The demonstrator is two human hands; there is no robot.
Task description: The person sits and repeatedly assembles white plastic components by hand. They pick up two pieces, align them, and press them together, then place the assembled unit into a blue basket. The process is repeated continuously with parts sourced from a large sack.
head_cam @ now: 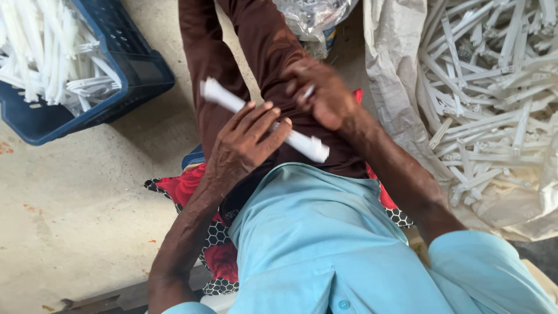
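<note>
Together, left hand (244,145) fingers wrap one white plastic rod (264,120); right hand (325,96) pinches one small white piece (308,92).

A pale woven sack (395,75) lay open at the right, spilling white plastic pieces. A crumpled clear plastic bag (311,17) sat at the top. No labels, signs or screens showed.

A single head-worn camera looks steeply down, close over the wearer's lap. Blue crate (133,70) upper left, white sack (395,75) right.
</note>
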